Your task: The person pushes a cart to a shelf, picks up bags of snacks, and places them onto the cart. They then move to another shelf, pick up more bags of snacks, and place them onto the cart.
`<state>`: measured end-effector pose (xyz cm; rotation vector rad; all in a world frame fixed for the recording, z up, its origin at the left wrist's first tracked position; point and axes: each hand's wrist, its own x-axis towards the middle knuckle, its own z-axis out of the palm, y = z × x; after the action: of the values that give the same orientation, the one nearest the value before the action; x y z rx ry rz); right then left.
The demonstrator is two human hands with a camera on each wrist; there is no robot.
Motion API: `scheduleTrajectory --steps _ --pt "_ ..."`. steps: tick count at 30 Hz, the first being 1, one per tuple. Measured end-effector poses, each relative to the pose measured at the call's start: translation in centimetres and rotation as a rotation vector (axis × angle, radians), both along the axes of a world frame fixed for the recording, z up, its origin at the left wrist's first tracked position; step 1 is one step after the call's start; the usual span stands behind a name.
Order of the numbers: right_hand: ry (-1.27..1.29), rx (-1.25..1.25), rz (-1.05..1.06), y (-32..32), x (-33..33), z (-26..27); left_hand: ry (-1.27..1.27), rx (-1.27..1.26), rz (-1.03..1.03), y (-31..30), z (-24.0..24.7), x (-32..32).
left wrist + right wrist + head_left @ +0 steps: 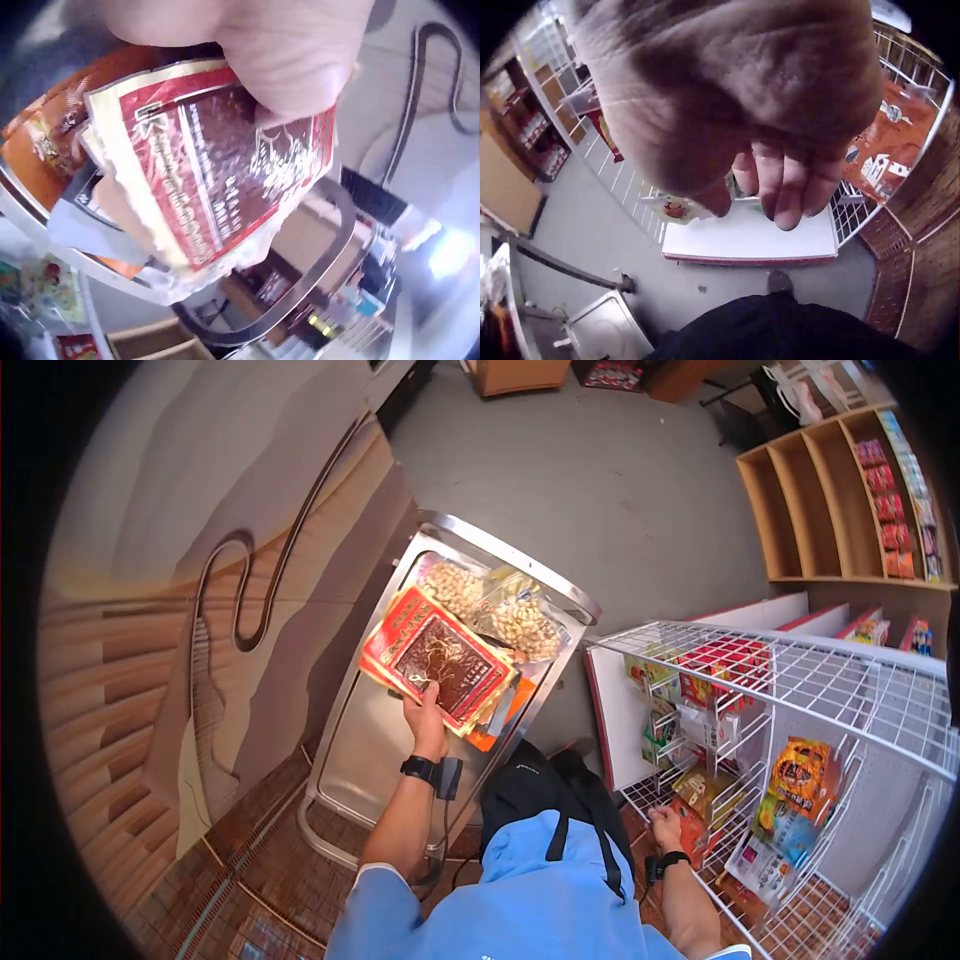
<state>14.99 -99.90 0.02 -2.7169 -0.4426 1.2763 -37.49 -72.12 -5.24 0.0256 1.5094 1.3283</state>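
My left hand (pixel 428 728) grips a stack of flat red packets (pixel 440 660) with dark brown middles, thumb lying on the top one. In the left wrist view the thumb presses the red packet (pixel 210 165) and several pale edges show beneath it. The stack is over a metal cart (pixel 350 770), beside two clear bags of pale nuts (pixel 455 590). An orange packet (pixel 518 705) shows from under it. My right hand (pixel 664 828) hangs by the wire rack with fingers loosely curled and nothing in them, close to a red-orange packet (pixel 692 822).
A white wire rack (pixel 830 685) on the right carries several hanging snack bags (pixel 803 772). A wooden shelf (pixel 815 510) with colourful packs stands at the far right. A patterned wall panel (pixel 230 590) rises left of the cart, and grey floor (pixel 580 490) stretches ahead.
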Motion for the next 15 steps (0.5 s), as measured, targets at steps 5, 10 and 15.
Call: scheduleTrajectory --steps 5,10,15 --pt "0.144 0.229 0.105 3.3 -6.0 -0.4 -0.075 -0.073 -0.092 0.6 2.5 0.2" --pt "0.246 0.37 0.215 7.4 -12.0 1.3 0.267 0.005 -0.284 0.0 2.2 0.6" --pt "0.221 0.314 0.355 6.4 -11.2 2.5 0.249 -0.04 -0.324 0.3 2.1 1.1"
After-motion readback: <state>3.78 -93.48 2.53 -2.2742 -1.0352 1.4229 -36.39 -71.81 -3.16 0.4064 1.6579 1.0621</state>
